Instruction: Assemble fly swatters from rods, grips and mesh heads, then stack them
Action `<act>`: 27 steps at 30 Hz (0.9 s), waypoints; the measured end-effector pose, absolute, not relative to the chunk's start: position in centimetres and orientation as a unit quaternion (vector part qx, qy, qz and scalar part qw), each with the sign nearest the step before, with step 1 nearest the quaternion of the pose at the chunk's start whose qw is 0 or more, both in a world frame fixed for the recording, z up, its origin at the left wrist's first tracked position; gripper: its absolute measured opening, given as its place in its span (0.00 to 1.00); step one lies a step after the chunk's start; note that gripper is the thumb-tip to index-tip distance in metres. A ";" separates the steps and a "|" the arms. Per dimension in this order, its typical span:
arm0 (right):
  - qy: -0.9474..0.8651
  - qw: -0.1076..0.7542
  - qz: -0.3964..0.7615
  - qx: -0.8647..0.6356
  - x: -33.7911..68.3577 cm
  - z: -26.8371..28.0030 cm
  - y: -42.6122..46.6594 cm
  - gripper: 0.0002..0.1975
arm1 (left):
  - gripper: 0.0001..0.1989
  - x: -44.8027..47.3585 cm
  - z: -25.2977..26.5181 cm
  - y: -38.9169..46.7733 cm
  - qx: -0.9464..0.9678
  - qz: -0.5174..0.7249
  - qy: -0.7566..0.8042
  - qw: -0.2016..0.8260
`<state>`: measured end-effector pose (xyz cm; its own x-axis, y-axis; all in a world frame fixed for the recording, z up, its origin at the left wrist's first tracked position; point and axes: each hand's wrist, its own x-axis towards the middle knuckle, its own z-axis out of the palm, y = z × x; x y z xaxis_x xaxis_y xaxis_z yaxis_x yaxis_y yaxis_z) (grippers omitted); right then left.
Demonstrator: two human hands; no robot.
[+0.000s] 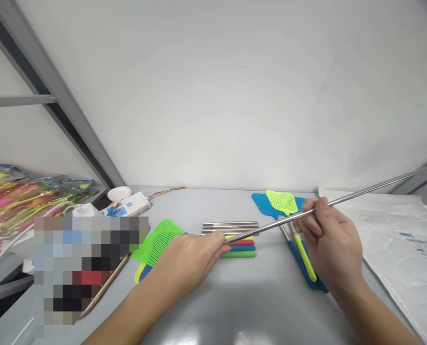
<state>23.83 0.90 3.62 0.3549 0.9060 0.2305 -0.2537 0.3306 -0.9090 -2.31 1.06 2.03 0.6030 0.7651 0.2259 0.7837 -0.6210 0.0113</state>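
Observation:
A long, thin metal telescopic rod [364,190] slants across the view, rising to the right past the frame's edge. My left hand [195,256] pinches its lower left end, and my right hand [330,235] grips it farther up between thumb and fingers. Behind my left hand lies a green mesh fly swatter head [159,242]. Several short metal rods [231,225] rest side by side beyond it, with coloured handles [242,248] in front of them. Near my right hand are fly swatters with a yellow head [282,201] over blue ones [261,203].
A white power strip [136,205] with cables stands at the back left, near a wooden stick [107,285] and a blurred-out area. Bagged colourful items [26,201] fill the far left. A white plastic bag [396,235] covers the table's right side; a wall [227,96] rises behind.

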 end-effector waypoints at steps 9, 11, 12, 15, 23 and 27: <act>-0.336 0.802 0.288 -0.401 28.6 6.3 2.0 0.14 | 0.16 -3.3 2.6 1.5 -0.899 -0.109 -0.421 0.057; -0.324 0.809 0.283 -0.401 29.2 6.6 2.2 0.15 | 0.16 -3.1 2.4 1.4 -0.898 -0.109 -0.423 0.052; -0.318 0.811 0.282 -0.401 29.3 6.6 2.3 0.15 | 0.16 -3.1 2.3 1.4 -0.897 -0.108 -0.425 0.050; -0.313 0.818 0.281 -0.392 28.7 5.8 2.9 0.17 | 0.15 -2.8 1.9 1.5 -0.893 -0.105 -0.436 0.048; -0.446 0.623 0.490 -0.415 21.0 1.0 0.4 0.16 | 0.15 -1.4 1.2 1.1 -0.893 -0.128 -0.428 0.058; -0.458 0.639 0.460 -0.413 21.3 1.6 -0.3 0.15 | 0.17 -1.4 1.9 1.0 -0.889 -0.124 -0.436 0.068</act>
